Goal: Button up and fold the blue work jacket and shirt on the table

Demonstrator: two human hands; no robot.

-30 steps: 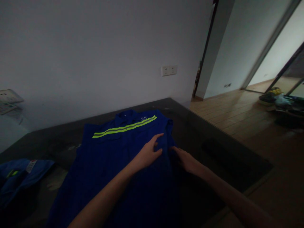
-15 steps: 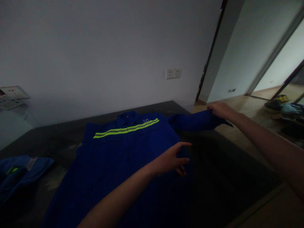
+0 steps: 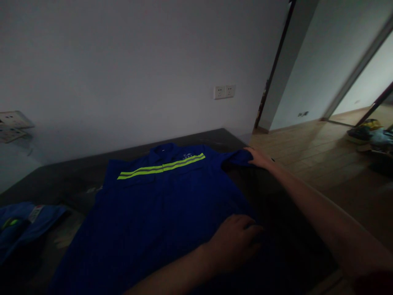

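A dark blue work jacket (image 3: 184, 192) with a yellow-green and grey reflective stripe (image 3: 181, 163) across its chest lies front up on a dark table, collar (image 3: 164, 150) toward the wall. At the upper right, my right hand (image 3: 259, 157) is closed on its sleeve (image 3: 235, 157), which bends back beside the shoulder near the table's edge. My left hand (image 3: 235, 237) is at the jacket's right side, lower down, fingers curled around the cloth there. Its fingertips are dim and partly hidden.
A lighter blue folded garment (image 3: 29, 223) with a white label lies at the table's left. Behind the dark table (image 3: 224, 137) stands a wall with sockets (image 3: 224, 92). Wooden floor (image 3: 291, 143) lies to the right, with a pile of bags (image 3: 370, 133) farther off.
My right hand has moved left, bringing the sleeve's end in toward the jacket. My left hand has come down and its spread fingers have curled at the jacket's side.
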